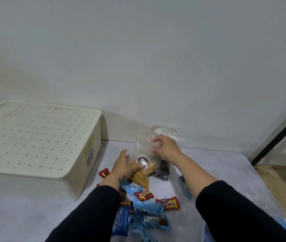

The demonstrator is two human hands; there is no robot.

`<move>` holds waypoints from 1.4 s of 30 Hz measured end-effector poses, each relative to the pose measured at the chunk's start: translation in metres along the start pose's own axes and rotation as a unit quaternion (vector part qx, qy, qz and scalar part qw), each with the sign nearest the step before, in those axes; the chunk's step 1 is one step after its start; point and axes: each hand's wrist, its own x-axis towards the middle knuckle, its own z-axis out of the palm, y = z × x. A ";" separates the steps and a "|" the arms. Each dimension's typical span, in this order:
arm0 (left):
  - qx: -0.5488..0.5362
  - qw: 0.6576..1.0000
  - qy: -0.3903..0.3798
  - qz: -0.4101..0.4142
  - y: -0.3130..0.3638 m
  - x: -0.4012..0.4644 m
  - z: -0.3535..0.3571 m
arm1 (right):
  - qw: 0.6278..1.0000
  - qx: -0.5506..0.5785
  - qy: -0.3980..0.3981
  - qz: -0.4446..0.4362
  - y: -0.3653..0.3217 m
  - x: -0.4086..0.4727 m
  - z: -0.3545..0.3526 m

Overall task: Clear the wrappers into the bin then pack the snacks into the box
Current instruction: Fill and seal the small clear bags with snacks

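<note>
A clear plastic bag [143, 151] holding yellow wafer sticks [143, 175] and a small round foil item [142, 161] stands at the middle of the white table [226, 165]. My left hand [124, 165] grips the bag's lower part around the wafers. My right hand [165, 148] pinches the bag's crumpled top. A pile of wrapped snacks lies nearer me: red bars [168, 203], blue packets [147, 217] and a red candy [104, 172]. A cream box with a perforated lid [34, 137] sits to the left, lid on.
A dark spiral-patterned packet [162, 172] lies just right of the bag. One blue packet [185, 188] rests under my right forearm. The wall rises right behind the table. A black metal frame [278, 137] and wooden floor are at the right.
</note>
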 end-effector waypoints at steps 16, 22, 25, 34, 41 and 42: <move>-0.001 0.988 0.150 0.030 0.007 0.077 -0.033 | 0.995 0.068 0.068 -0.010 -0.039 0.085 0.020; -0.007 0.988 0.153 0.002 0.001 0.091 -0.028 | 0.996 0.056 0.065 -0.002 -0.019 0.089 0.018; 0.027 0.970 0.242 0.019 0.008 0.084 -0.019 | 0.996 0.007 0.090 -0.027 -0.010 0.081 0.000; 0.017 0.988 0.066 0.140 0.048 0.055 0.057 | 0.978 -0.167 0.063 0.106 0.046 0.042 -0.055; -0.028 0.990 0.048 0.127 0.068 0.036 0.066 | 0.989 -0.022 0.105 0.099 0.055 0.010 -0.061; -0.038 0.988 0.049 0.144 0.071 0.032 0.064 | 0.991 -0.004 0.101 0.089 0.053 0.005 -0.062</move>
